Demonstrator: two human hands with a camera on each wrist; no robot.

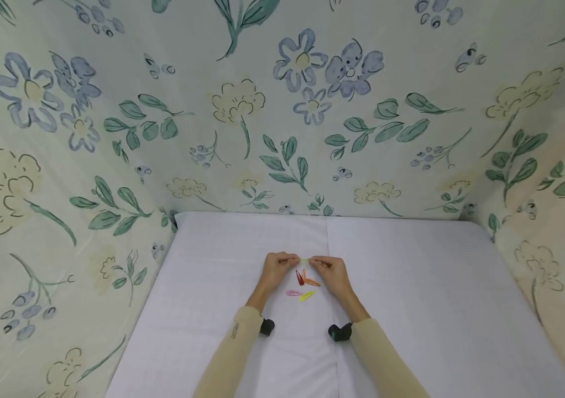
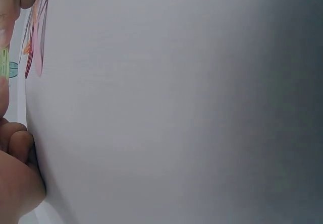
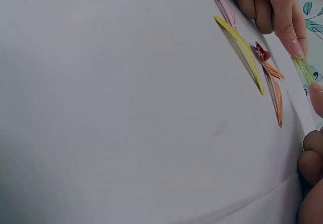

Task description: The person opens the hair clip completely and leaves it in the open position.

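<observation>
My left hand (image 1: 276,270) and right hand (image 1: 332,272) pinch a light green snap hair clip (image 3: 304,71) between them, one at each end, just above the table. In the left wrist view part of the green clip shows at the left edge. On the cloth in front of the hands lie a red hair clip (image 1: 299,278) and orange hair clips (image 1: 312,282), touching or overlapping. Closer to me are a pink hair clip (image 1: 293,293) and a yellow hair clip (image 3: 242,47). Whether the green clip is snapped or sprung I cannot tell.
A white cloth (image 1: 402,276) with a fold line covers the table. Flower-printed curtains (image 1: 302,166) hang behind it and at both sides. Black wrist cameras (image 1: 340,332) sit at the cuffs of the beige sleeves (image 1: 384,359).
</observation>
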